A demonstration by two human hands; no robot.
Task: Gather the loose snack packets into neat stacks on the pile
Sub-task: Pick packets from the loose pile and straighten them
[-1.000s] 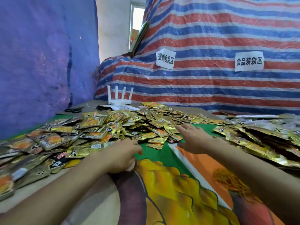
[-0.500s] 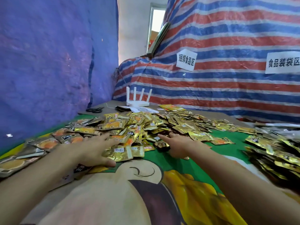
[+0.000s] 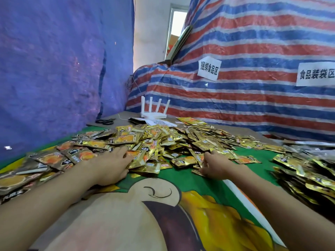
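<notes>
A wide pile of small gold snack packets [image 3: 163, 140] covers the middle of the table. My left hand [image 3: 112, 165] lies against the pile's near left edge, palm turned inward, fingers pressing on the packets. My right hand [image 3: 214, 165] is at the near right edge, palm facing left, its fingertips tucked among loose packets [image 3: 184, 161] lying between the two hands. Neither hand clearly grips a packet. Larger brown and orange packets [image 3: 59, 158] spread out beside my left forearm.
A second heap of gold packets [image 3: 308, 176] fills the right side. A white router [image 3: 154, 113], a printed sheet [image 3: 161, 122] and black scissors [image 3: 105, 121] sit at the far end. Blue tarp [image 3: 45, 69] stands on the left, striped tarp [image 3: 253, 98] behind. The printed table cover [image 3: 163, 205] lies near me.
Both hands have pushed forward into the near edge of the pile and come closer together. My view has swung left.
</notes>
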